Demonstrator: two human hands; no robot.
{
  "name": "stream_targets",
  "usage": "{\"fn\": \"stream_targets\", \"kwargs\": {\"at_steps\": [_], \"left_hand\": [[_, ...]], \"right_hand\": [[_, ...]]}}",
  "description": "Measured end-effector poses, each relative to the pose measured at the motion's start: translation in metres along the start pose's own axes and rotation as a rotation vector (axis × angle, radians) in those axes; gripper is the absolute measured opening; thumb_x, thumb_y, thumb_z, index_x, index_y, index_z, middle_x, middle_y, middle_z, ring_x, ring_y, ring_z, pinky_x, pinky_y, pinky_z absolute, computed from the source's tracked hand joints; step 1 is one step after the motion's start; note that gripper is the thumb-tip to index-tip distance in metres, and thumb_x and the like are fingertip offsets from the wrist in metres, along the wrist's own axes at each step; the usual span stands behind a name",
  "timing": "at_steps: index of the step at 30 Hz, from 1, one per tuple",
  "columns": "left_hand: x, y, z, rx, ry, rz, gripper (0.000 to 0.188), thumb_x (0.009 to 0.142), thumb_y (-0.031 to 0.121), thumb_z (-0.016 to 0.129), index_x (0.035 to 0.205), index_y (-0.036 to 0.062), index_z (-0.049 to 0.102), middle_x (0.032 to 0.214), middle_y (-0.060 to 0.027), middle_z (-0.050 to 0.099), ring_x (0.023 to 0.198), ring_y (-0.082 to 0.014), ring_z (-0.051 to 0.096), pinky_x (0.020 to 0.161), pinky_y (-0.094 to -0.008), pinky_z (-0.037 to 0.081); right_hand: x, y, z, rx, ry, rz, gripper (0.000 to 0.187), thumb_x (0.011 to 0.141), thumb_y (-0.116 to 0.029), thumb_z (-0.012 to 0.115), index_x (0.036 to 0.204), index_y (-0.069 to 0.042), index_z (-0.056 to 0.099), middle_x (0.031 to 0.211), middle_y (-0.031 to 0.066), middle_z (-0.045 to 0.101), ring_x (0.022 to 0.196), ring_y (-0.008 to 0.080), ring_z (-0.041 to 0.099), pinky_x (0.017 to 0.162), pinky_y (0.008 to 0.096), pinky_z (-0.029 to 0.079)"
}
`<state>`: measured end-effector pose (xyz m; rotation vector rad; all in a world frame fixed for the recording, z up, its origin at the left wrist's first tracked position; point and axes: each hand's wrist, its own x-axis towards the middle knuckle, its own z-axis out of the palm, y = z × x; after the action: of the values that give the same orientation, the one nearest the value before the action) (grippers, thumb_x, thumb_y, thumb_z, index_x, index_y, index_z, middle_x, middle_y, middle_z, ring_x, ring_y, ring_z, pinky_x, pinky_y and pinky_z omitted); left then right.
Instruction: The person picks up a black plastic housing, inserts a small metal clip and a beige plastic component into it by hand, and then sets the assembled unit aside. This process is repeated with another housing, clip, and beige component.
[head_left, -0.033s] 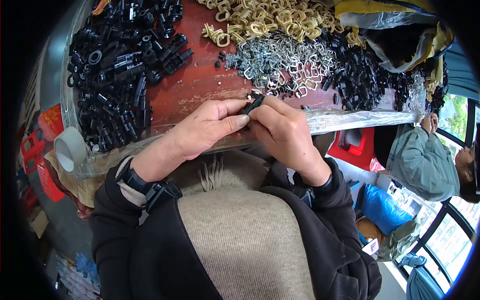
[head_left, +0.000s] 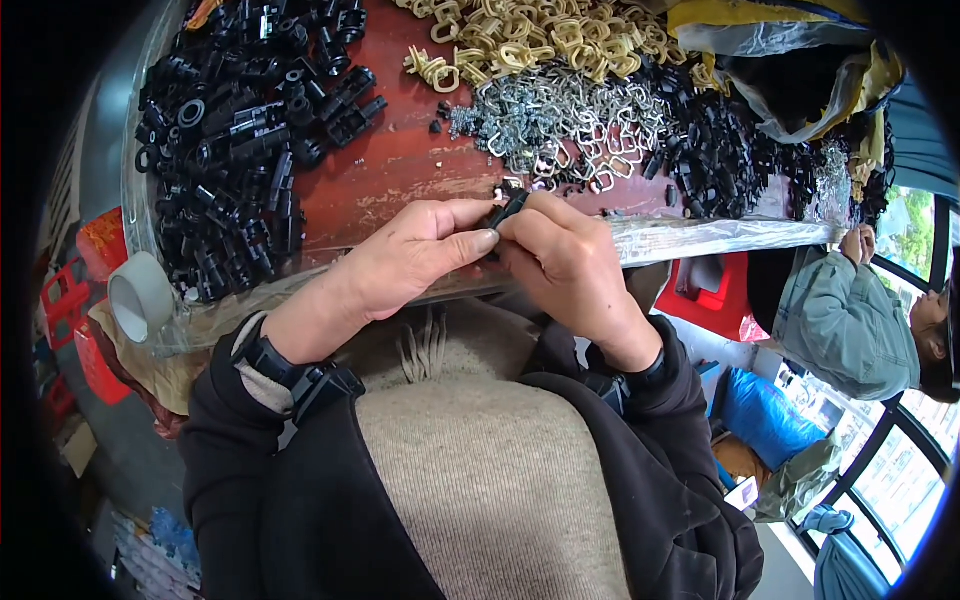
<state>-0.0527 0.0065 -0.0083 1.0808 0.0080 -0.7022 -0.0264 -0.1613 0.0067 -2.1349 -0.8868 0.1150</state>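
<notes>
Over the near edge of the red table, my left hand (head_left: 425, 250) and my right hand (head_left: 570, 255) come together on one small black plastic part (head_left: 511, 208). Thumb and fingers of the left pinch its one side, while the right grips the other. Fingers hide most of the part, so its exact kind does not show. Just beyond my fingertips lie small loose metal and black bits (head_left: 512, 186). Farther off are a heap of bent silver metal wire loops (head_left: 620, 125), a pile of small screws (head_left: 510, 120) and a heap of beige plastic rings (head_left: 570, 40).
Black plastic fittings (head_left: 240, 140) cover the table's left side; more black parts (head_left: 715, 155) lie right. A tape roll (head_left: 141, 297) sits at the near left corner. An open yellow-edged sack (head_left: 790, 90) stands far right. Another person (head_left: 840, 320) works at the right, beside a red stool (head_left: 705, 290).
</notes>
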Motion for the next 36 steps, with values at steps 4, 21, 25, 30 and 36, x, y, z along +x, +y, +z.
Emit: {"fn": "stream_targets", "kwargs": {"at_steps": [4, 21, 25, 30, 36], "left_hand": [[-0.006, -0.010, 0.001, -0.190, 0.008, -0.111, 0.028, 0.086, 0.016, 0.047, 0.109, -0.0003, 0.049, 0.096, -0.0003, 0.053, 0.084, -0.0055, 0.048, 0.073, -0.0210, 0.042], [0.008, -0.004, -0.009, -0.309, -0.011, -0.129, 0.028, 0.084, 0.015, 0.051, 0.107, 0.0001, 0.051, 0.094, -0.0009, 0.054, 0.083, -0.0063, 0.050, 0.073, -0.0205, 0.043], [0.005, -0.007, -0.007, -0.335, -0.004, -0.156, 0.028, 0.083, 0.015, 0.051, 0.107, 0.0001, 0.051, 0.094, -0.0015, 0.054, 0.084, -0.0071, 0.051, 0.073, -0.0220, 0.043], [-0.005, -0.010, -0.004, -0.384, -0.041, -0.162, 0.027, 0.084, 0.015, 0.051, 0.107, 0.0006, 0.050, 0.094, -0.0025, 0.055, 0.083, -0.0087, 0.052, 0.072, -0.0235, 0.044], [-0.006, -0.014, 0.005, -0.364, -0.084, -0.164, 0.027, 0.084, 0.014, 0.050, 0.107, 0.0006, 0.050, 0.094, -0.0030, 0.055, 0.082, -0.0098, 0.053, 0.072, -0.0238, 0.045]], "right_hand": [[-0.006, -0.003, 0.001, 0.051, -0.017, 0.039, 0.013, 0.061, 0.003, 0.059, 0.071, -0.002, 0.053, 0.063, 0.0084, 0.048, 0.054, 0.0234, 0.050, 0.047, 0.0302, 0.039], [0.008, 0.007, -0.005, 0.088, -0.029, 0.049, 0.013, 0.060, 0.004, 0.059, 0.070, -0.002, 0.053, 0.061, 0.0076, 0.047, 0.054, 0.0220, 0.050, 0.047, 0.0292, 0.039], [0.005, 0.008, -0.004, 0.101, -0.007, 0.036, 0.012, 0.060, 0.004, 0.060, 0.069, -0.002, 0.053, 0.061, 0.0073, 0.048, 0.053, 0.0218, 0.050, 0.046, 0.0293, 0.039], [-0.003, 0.000, -0.006, 0.114, -0.023, 0.027, 0.013, 0.060, 0.004, 0.060, 0.070, -0.002, 0.054, 0.061, 0.0074, 0.048, 0.053, 0.0216, 0.050, 0.046, 0.0292, 0.039], [-0.018, -0.004, -0.008, 0.103, 0.026, 0.004, 0.012, 0.062, 0.003, 0.061, 0.070, -0.002, 0.054, 0.061, 0.0074, 0.048, 0.052, 0.0216, 0.050, 0.045, 0.0294, 0.039]]}}
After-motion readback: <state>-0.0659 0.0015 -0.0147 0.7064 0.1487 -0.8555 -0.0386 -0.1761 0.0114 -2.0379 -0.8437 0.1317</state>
